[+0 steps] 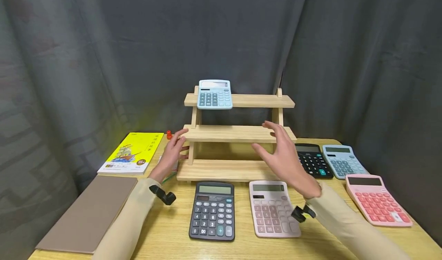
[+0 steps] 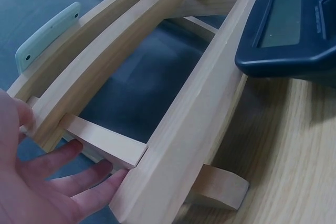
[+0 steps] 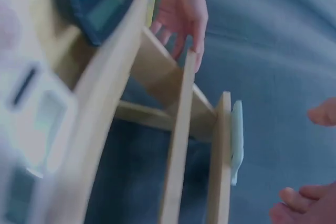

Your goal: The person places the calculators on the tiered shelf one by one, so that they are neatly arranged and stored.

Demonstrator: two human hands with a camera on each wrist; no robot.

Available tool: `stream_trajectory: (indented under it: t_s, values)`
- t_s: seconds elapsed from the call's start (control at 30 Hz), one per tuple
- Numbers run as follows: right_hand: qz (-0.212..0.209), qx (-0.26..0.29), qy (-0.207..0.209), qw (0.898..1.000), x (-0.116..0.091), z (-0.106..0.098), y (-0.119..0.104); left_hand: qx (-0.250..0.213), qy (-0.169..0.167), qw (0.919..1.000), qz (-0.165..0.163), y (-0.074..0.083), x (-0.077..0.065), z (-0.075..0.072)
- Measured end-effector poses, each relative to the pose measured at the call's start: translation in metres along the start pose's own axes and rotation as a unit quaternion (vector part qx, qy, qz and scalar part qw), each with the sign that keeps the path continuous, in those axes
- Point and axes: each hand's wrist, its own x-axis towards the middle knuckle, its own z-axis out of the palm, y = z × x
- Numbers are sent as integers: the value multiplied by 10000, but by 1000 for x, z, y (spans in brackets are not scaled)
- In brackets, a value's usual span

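A three-tier wooden display rack (image 1: 241, 134) stands on the table. My left hand (image 1: 170, 154) rests at its left end, fingers fairly straight against the middle shelf's end and the side support (image 2: 110, 142). Before the rack's right side my right hand (image 1: 284, 162) is held up, thumb and fingers spread with nothing between them. A light blue calculator (image 1: 215, 96) leans at the left of the top shelf. In front of the bottom shelf lie a dark grey calculator (image 1: 212, 214) and a pale pink calculator (image 1: 274, 214), side by side.
To the right are a black calculator (image 1: 312, 161), another light blue calculator (image 1: 344, 162) and a pink calculator (image 1: 378, 202). A yellow book (image 1: 134, 150) and a brown folder (image 1: 89, 214) lie at the left, with a small red object (image 1: 169, 135) nearby. Dark curtains (image 1: 241, 33) hang behind.
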Motion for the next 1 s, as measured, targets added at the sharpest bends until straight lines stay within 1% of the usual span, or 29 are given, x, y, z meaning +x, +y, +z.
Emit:
stream_trajectory:
  t_s: [0.17, 0.27, 0.33, 0.43, 0.53, 0.57, 0.63, 0.7, 0.77, 0.87, 1.0]
  values:
    - [432, -371, -114, 9983, -41, -28, 18, 45, 21, 10000, -22, -1, 0, 0]
    - [676, -521, -118, 9963, -61, -45, 30, -11, -9, 10000, -93, 0, 0, 0]
    - [916, -528, -153, 9943, -72, -57, 37, -76, -28, 9999, -145, 2, -1, 0]
    - [1382, -507, -286, 9887, -87, -73, 47, -163, -50, 9996, -233, 9, -5, -1]
    - [1787, -626, -432, 9810, -101, -88, 60, -178, -62, 9994, -300, 21, -12, 0]
    - [1898, -752, -480, 9778, -105, -93, 66, -166, -68, 9993, -322, 25, -14, 0]
    - [2040, -942, -496, 9732, -115, -104, 80, -147, -76, 9992, -354, 32, -18, 1]
    - [2169, -1039, -432, 9697, -124, -116, 97, -122, -88, 9994, -317, 35, -19, 3]
    - [2272, -1209, -360, 9657, -133, -128, 115, -77, -91, 9996, -260, 36, -19, 3]
    - [2391, -1222, -273, 9629, -146, -146, 142, -75, -97, 9997, -219, 36, -17, 4]
    - [2553, -1472, -307, 9551, -161, -165, 175, -123, -105, 9994, -310, 35, -17, 5]
